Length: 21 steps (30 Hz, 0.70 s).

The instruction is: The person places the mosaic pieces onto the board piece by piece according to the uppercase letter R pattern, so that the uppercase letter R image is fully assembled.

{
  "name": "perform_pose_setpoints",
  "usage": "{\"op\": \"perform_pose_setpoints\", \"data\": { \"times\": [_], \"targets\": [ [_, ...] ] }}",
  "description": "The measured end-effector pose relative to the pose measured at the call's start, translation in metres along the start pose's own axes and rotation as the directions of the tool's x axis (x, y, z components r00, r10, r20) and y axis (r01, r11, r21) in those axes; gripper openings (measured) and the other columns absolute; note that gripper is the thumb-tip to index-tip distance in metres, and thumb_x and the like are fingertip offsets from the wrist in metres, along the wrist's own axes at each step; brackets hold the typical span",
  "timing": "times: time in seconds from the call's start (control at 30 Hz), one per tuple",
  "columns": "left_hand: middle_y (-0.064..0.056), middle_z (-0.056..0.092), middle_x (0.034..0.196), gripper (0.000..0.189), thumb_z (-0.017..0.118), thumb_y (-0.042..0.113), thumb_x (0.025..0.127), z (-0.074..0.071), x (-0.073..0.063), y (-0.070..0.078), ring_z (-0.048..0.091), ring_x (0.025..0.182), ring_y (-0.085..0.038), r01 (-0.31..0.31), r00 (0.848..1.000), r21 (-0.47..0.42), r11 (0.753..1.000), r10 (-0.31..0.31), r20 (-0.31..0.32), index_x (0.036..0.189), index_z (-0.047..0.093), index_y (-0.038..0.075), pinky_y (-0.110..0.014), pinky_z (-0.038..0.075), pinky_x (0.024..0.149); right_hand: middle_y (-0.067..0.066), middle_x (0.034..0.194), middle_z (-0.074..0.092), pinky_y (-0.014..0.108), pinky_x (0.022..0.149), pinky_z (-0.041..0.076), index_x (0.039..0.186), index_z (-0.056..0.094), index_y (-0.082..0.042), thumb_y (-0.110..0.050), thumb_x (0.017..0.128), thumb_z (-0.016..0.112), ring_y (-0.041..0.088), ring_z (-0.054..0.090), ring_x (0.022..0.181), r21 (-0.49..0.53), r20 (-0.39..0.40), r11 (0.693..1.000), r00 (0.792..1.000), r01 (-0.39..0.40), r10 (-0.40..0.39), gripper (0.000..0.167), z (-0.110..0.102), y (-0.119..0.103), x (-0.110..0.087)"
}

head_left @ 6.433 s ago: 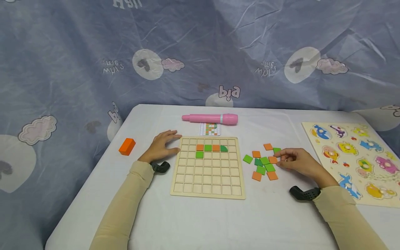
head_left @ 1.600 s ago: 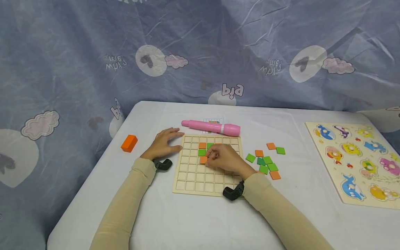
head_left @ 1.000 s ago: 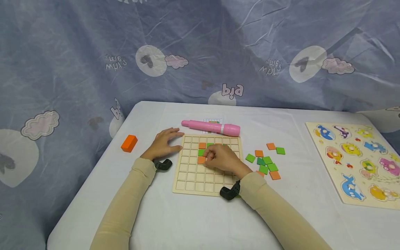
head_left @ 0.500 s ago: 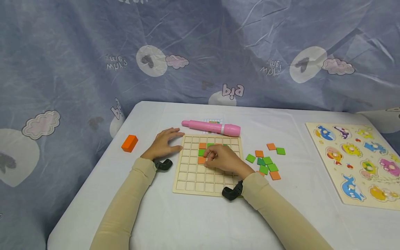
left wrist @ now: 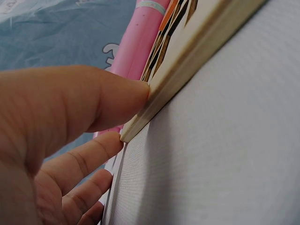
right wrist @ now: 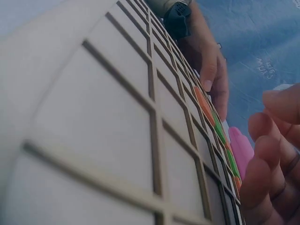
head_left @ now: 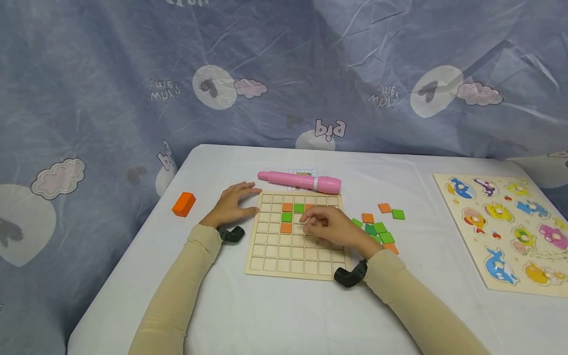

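Note:
A wooden grid board [head_left: 284,266] lies mid-table, with orange and green square tiles in some of its cells. One orange tile [head_left: 286,228] sits in a cell directly below a green tile [head_left: 287,217]. Just right of that column, my right hand [head_left: 335,227] hovers over the board, fingers loosely curled and nothing visible between them; it hides part of the tile row. My left hand [head_left: 230,204] stays at the board's upper left side. In the left wrist view its thumb [left wrist: 117,101] and a fingertip touch the board's edge [left wrist: 164,93].
Loose green and orange tiles [head_left: 387,237] lie right of the board, partly behind my right hand. A pink pen-like stick [head_left: 293,180] lies across a small pattern card [head_left: 302,172] behind the board. An orange block [head_left: 184,204] is at left, an animal puzzle board [head_left: 506,236] at right.
My right hand brought an orange tile from the loose pile to the board, let go and drew back right. The pink stick now lies over the card, nearer the board. My left hand stayed put.

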<state>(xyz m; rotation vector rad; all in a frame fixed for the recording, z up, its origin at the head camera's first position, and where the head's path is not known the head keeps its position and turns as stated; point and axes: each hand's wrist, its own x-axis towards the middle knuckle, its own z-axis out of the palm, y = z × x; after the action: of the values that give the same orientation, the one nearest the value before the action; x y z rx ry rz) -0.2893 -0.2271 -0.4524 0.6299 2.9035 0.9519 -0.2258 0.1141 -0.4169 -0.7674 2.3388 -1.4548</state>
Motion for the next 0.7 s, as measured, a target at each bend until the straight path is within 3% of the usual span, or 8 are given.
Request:
{"op": "perform_pose_setpoints", "data": {
  "times": [0.2,0.37,0.57,0.7],
  "targets": [
    [-0.016,0.046,0.168,0.062,0.075,0.031,0.094,0.0,0.0,-0.001,0.028,0.161,-0.041,-0.003,1.0,-0.008,1.0,0.003,-0.002,0.152,0.064,0.011,-0.064,0.017,0.128,0.005,0.094,0.067,0.025,0.062,0.05,0.122,0.071,0.002,-0.009,0.102,0.073,0.016,0.056,0.065,0.038,0.02,0.997,0.998,-0.068,0.067,0.024,-0.016,0.001,-0.019],
    [-0.016,0.046,0.168,0.063,0.075,0.032,0.094,0.001,0.001,0.0,0.029,0.16,-0.041,0.0,1.0,-0.001,1.0,0.0,0.001,0.152,0.064,0.011,-0.064,0.017,0.128,0.008,0.093,0.068,0.025,0.062,0.051,0.124,0.067,0.009,-0.003,0.101,0.071,0.016,0.057,0.066,0.058,0.032,0.997,0.999,-0.043,0.042,0.026,-0.035,0.006,-0.038],
    [-0.016,0.045,0.168,0.063,0.075,0.031,0.094,0.0,0.001,0.001,0.028,0.161,-0.041,0.006,1.0,0.0,1.0,-0.006,0.003,0.152,0.063,0.01,-0.064,0.017,0.128,0.006,0.092,0.068,0.025,0.059,0.05,0.125,0.067,0.01,-0.004,0.102,0.071,0.016,0.056,0.064,0.061,-0.023,0.997,0.998,-0.049,0.051,0.026,-0.056,0.014,-0.066],
    [-0.017,0.045,0.169,0.063,0.075,0.031,0.094,0.0,0.0,0.0,0.028,0.161,-0.041,0.009,1.0,0.0,1.0,-0.009,0.002,0.152,0.063,0.01,-0.064,0.016,0.128,0.005,0.091,0.068,0.025,0.058,0.051,0.124,0.067,0.011,0.0,0.102,0.07,0.015,0.058,0.065,0.045,-0.058,0.999,0.998,0.003,0.0,0.025,-0.069,0.019,-0.083]
  ]
}}
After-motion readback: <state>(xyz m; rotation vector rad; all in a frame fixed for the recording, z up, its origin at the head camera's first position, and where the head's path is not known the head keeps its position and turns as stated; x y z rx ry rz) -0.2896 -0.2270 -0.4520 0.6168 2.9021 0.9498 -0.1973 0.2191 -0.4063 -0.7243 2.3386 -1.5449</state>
